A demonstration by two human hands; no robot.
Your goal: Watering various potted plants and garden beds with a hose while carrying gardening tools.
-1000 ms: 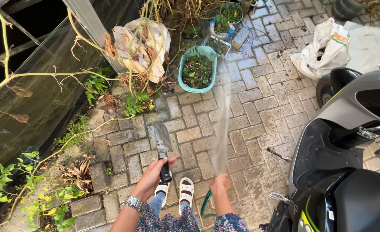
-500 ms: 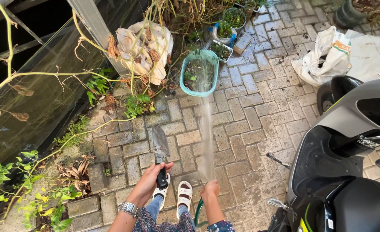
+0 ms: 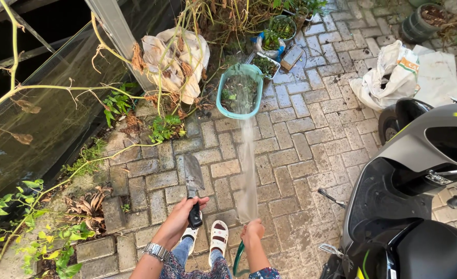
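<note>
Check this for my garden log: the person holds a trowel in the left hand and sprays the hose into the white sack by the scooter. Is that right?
Not quite. The head view shows the spray from the hose in the right hand landing in the teal oval planter, not the white sack by the scooter. The left hand does hold the trowel.

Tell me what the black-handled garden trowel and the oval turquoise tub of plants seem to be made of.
Black-handled garden trowel, held in the left hand: blade looks like dull grey metal, flat and soil-stained; the handle seems black plastic or rubber. Oval turquoise tub: likely plastic, judging by its even colour and thin, smooth rolled rim.
</note>
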